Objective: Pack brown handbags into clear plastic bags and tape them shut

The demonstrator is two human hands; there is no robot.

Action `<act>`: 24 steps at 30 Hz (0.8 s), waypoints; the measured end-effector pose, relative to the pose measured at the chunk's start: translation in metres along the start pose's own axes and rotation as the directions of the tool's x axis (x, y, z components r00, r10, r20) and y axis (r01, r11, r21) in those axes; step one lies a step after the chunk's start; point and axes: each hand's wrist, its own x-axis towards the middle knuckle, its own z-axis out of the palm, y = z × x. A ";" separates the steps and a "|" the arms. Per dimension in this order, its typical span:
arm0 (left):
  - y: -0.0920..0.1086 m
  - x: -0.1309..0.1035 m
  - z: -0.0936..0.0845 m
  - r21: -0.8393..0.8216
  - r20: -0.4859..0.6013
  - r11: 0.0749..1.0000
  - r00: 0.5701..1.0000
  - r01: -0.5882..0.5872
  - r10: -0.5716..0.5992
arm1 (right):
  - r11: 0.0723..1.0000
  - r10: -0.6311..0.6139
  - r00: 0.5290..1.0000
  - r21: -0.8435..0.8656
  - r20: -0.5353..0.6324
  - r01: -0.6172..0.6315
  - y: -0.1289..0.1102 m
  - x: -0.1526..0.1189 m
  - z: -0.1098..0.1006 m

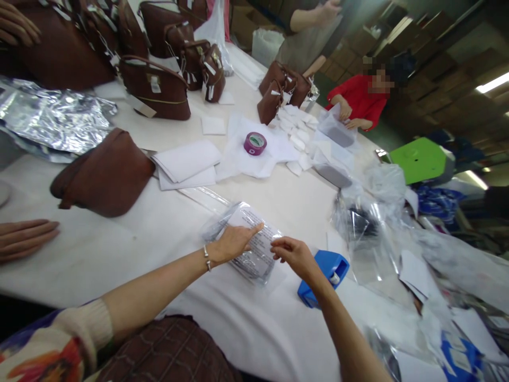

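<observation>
A clear plastic bag point(256, 249) with printed text and something flat and pale inside lies on the white table. My left hand point(233, 243) rests on it, index finger stretched out across the print, other fingers partly curled. Over the bag's right side, my right hand point(293, 255) has its fingertips pinched together; whatever is between them is too small to make out. Just right of that hand sits a blue tape dispenser point(324, 276), partly behind my forearm.
Brown handbags point(155, 87) stand at the back left, and a brown pouch point(107, 175) lies nearer. Folded white paper point(186, 162) and a purple tape roll point(255, 143) lie ahead. Another person's hand point(27, 239) rests at left. A person in red point(358, 101) handles wrapping across the table.
</observation>
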 end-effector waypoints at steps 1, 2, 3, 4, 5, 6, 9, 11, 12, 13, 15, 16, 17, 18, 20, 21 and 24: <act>0.000 -0.001 0.000 -0.003 -0.003 1.000 1.000 -0.005 0.005 | 0.995 0.019 0.999 0.100 -0.031 -0.016 0.005 -0.012 0.008; 0.000 -0.001 0.000 -0.002 -0.006 1.000 1.000 -0.012 0.012 | 0.973 0.046 0.997 0.227 -0.061 -0.031 0.011 -0.024 0.017; 0.000 -0.002 -0.001 0.004 -0.008 1.000 1.000 -0.016 0.016 | 0.928 0.078 0.993 0.369 -0.084 -0.041 0.016 -0.033 0.028; 0.001 -0.002 -0.001 0.013 -0.010 1.000 1.000 -0.017 0.017 | 0.859 0.114 0.988 0.510 -0.103 -0.046 0.021 -0.041 0.039; 0.001 -0.003 -0.002 0.024 -0.012 1.000 1.000 -0.014 0.014 | 0.777 0.150 0.982 0.628 -0.114 -0.046 0.024 -0.046 0.050; 0.002 -0.004 -0.003 0.034 -0.014 0.999 1.000 -0.010 0.010 | 0.701 0.179 0.976 0.712 -0.124 -0.038 0.026 -0.050 0.059; 0.003 -0.005 -0.006 0.049 -0.013 0.999 1.000 -0.009 0.010 | 0.564 0.231 0.955 0.825 -0.185 0.024 0.026 -0.054 0.080; 0.003 -0.006 -0.008 0.054 -0.012 0.998 1.000 -0.015 0.016 | 0.496 0.242 0.948 0.866 -0.207 0.063 0.025 -0.055 0.090; 0.003 -0.006 -0.008 0.059 -0.012 0.998 1.000 -0.017 0.018 | 0.473 0.242 0.948 0.878 -0.208 0.072 0.025 -0.056 0.094; 0.003 -0.006 -0.008 0.063 -0.012 0.998 1.000 -0.019 0.020 | 0.459 0.240 0.949 0.885 -0.203 0.073 0.025 -0.058 0.098; 0.003 -0.006 -0.009 0.071 -0.012 0.997 1.000 -0.023 0.024 | 0.460 0.241 0.951 0.886 -0.195 0.065 0.028 -0.062 0.105; 0.003 -0.006 -0.009 0.073 -0.009 0.997 1.000 -0.023 0.024 | 0.471 0.247 0.949 0.880 -0.196 0.060 0.030 -0.064 0.109; 0.004 -0.006 -0.009 0.075 -0.007 0.997 1.000 -0.020 0.021 | 0.488 0.259 0.945 0.871 -0.202 0.053 0.032 -0.066 0.112; 0.005 -0.006 -0.010 0.077 -0.004 0.997 1.000 -0.017 0.017 | 0.509 0.272 0.939 0.859 -0.209 0.044 0.034 -0.066 0.114; 0.007 -0.006 -0.012 0.083 0.002 0.997 1.000 -0.003 0.003 | 0.557 0.293 0.927 0.830 -0.234 0.033 0.037 -0.066 0.117; 0.008 -0.007 -0.014 0.085 0.003 0.996 1.000 0.005 -0.005 | 0.582 0.295 0.922 0.812 -0.249 0.033 0.039 -0.064 0.118; 0.012 -0.008 -0.017 0.088 0.006 0.996 1.000 0.025 -0.026 | 0.650 0.279 0.917 0.759 -0.285 0.038 0.044 -0.058 0.118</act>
